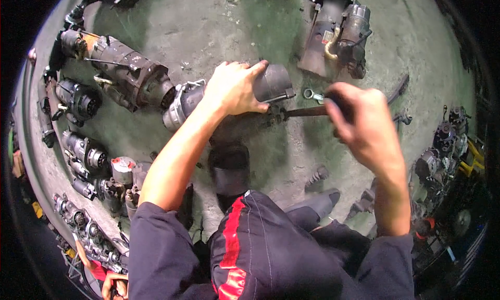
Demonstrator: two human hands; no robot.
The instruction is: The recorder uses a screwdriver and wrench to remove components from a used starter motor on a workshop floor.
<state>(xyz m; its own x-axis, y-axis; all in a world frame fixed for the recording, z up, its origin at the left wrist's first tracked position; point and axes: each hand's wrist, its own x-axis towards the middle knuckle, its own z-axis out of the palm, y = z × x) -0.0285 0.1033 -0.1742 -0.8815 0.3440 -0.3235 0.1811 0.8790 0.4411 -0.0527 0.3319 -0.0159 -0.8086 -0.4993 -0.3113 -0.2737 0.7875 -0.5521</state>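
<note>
A grey starter motor (273,83) lies on the floor in front of me. My left hand (234,89) grips its cylindrical body from above, fingers and thumb spread around the casing. My right hand (357,117), slightly blurred, is closed around a hand tool (307,111) with a long dark shaft. The tool's tip meets a small fitting (278,116) on the motor's near side; its handle is hidden in my fist. Just beyond the right hand, the ring end of a wrench (311,94) shows on the floor.
Larger motors lie at the far left (125,65) and far right (333,37). Several starter motors line the left side, one (86,149) beside a red-topped part (123,167). Dark parts (445,138) crowd the right edge. Another person in red (99,270) appears at lower left.
</note>
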